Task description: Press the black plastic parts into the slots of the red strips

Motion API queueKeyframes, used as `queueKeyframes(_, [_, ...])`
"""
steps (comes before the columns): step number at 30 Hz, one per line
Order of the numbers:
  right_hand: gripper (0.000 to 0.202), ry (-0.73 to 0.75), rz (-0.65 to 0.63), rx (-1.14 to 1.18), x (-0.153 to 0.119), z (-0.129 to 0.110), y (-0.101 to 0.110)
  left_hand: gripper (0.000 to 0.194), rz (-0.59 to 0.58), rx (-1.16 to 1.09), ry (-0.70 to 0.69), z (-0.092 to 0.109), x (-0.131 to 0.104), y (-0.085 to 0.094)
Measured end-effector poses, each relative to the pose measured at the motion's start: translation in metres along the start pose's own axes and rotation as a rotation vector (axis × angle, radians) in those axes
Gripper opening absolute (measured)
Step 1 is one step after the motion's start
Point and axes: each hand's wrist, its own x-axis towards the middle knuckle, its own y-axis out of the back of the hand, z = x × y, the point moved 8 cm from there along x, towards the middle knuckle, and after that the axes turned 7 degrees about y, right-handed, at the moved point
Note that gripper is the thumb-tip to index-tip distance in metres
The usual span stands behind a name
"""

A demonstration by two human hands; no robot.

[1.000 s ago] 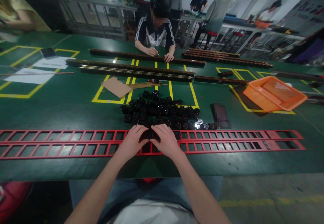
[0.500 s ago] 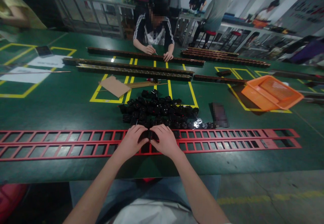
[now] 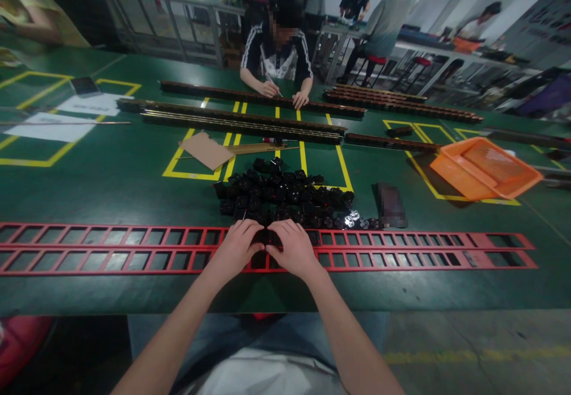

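A long red slotted frame (image 3: 370, 259) lies across the green table in front of me, with two rows of openings. Over its middle, my left hand (image 3: 238, 245) and my right hand (image 3: 292, 245) curl toward each other, fingertips nearly touching. Both have their fingers bent round something small and black that is mostly hidden. Just beyond the hands sits a loose pile of black parts (image 3: 276, 193). At the right end of the pile are some clear, shiny pieces (image 3: 352, 219).
An orange basket (image 3: 482, 169) stands at the right. Beyond the pile lie cardboard (image 3: 207, 150) and long dark rails (image 3: 241, 122). A dark, pixelated item (image 3: 391, 204) is right of the pile. A person (image 3: 279, 50) sits opposite, hands on a rail.
The view has shifted slightly, so most of the scene appears a little further right. My hands keep nearly the same pose over the red frame.
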Motion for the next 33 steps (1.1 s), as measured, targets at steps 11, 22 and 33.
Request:
queueKeyframes(11, [0.032,-0.016,-0.022,-0.008,0.0009,0.0010,-0.0020,0.030,0.003,0.060,-0.015,0.0001,-0.0006,-0.0017])
queueKeyframes(22, [0.032,-0.001,-0.031,-0.005,0.0008,-0.0004,-0.0016,0.031,0.008,0.043,-0.020,-0.0010,0.0001,-0.0015])
queueKeyframes(33, [0.033,-0.010,-0.025,0.000,-0.0002,0.0020,-0.0017,0.031,-0.001,0.043,-0.023,-0.0039,0.0015,-0.0032])
